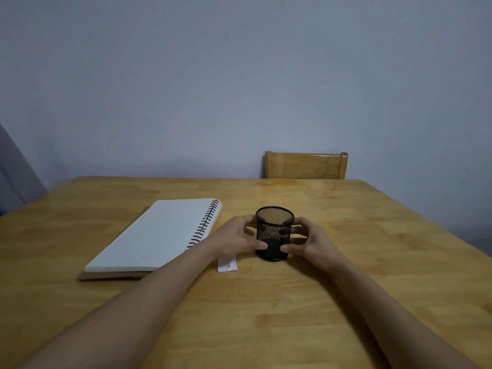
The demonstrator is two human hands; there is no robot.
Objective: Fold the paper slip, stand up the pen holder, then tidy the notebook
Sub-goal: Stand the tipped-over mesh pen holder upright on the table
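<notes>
A black mesh pen holder (274,230) stands upright in the middle of the wooden table (266,302), its mouth facing up. My left hand (234,238) grips its left side and my right hand (310,242) grips its right side, thumbs pressed near its base. A small white paper slip (227,265) lies flat on the table just below my left hand, partly hidden by the wrist. An open spiral notebook (157,235) with a blank white page lies at an angle to the left, its coil facing the holder.
A wooden chair back (306,165) stands behind the table's far edge, against a plain wall. A grey curtain (16,177) hangs at the far left. The table's right edge runs diagonally at right.
</notes>
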